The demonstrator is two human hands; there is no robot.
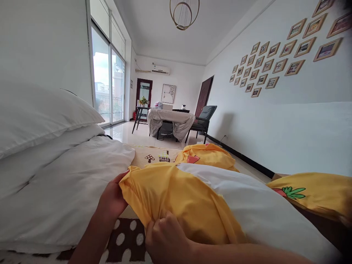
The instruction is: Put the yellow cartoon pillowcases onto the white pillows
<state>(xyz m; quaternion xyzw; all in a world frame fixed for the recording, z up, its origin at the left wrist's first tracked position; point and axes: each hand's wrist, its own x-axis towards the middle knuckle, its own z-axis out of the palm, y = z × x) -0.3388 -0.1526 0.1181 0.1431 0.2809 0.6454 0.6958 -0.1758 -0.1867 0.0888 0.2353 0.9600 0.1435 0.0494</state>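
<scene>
The yellow pillowcase (189, 198) lies directly in front of the person, drawn over the left end of a white pillow (255, 198), whose rest shows bare to the right. The left hand (112, 198) grasps the cloth at its far left corner, fingers mostly hidden behind the fabric; the right hand (166, 234) is clenched on a bunched fold of the near edge. Held at two spots, the cloth seems kept taut between them (folds run together at the right fist), probably so that it does not slip on the pillow.

To the left, a stack of white pillows (52, 113) rises close beside the left hand and probably limits room to pull that way. Beyond the pillowcase, a yellow bundle (211, 156) with a red print lies just past the work on the patterned blanket (150, 149). A yellow cushion (324, 187) with a carrot print sits at the right, while the covered table (173, 116) and dark chair (202, 123) stand well apart
</scene>
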